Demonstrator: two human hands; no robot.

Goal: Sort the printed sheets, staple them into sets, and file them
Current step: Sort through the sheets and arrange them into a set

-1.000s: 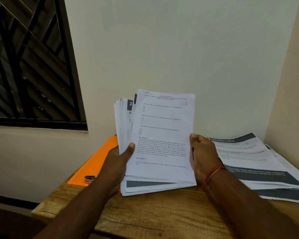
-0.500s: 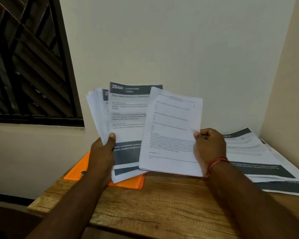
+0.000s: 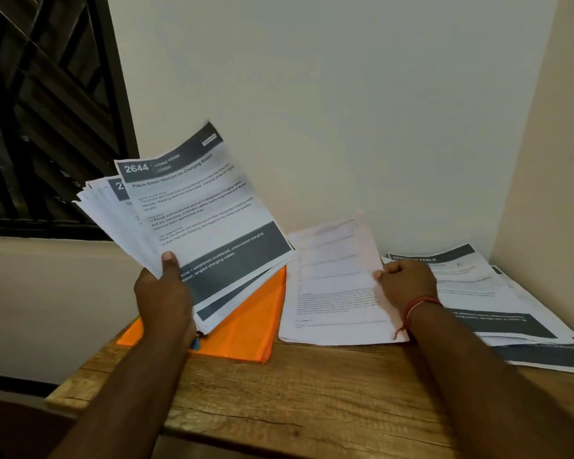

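**Paper is thin and floppy**

My left hand (image 3: 165, 299) grips a fat stack of printed sheets (image 3: 199, 210) up in the air, over the left part of the tabletop (image 3: 312, 399). My thumb presses on the front and my fingers curl round behind. My right hand (image 3: 408, 283) pinches the right edge of a plain sheet (image 3: 332, 286). It may be more than one; I cannot tell. It lies low near the back edge of the tabletop, between the orange folder (image 3: 246, 329) and the sorted pile (image 3: 484, 293) in the back right corner.

Paper is light, it bends, and the sheets slide on each other. I think holding the stack near its bottom edge, with my thumb on top, keeps it together.

Half a second ago the plain sheet was up in front of the stack. Now it has gone right and down. The stack leans more to the left, and more of the folder shows.
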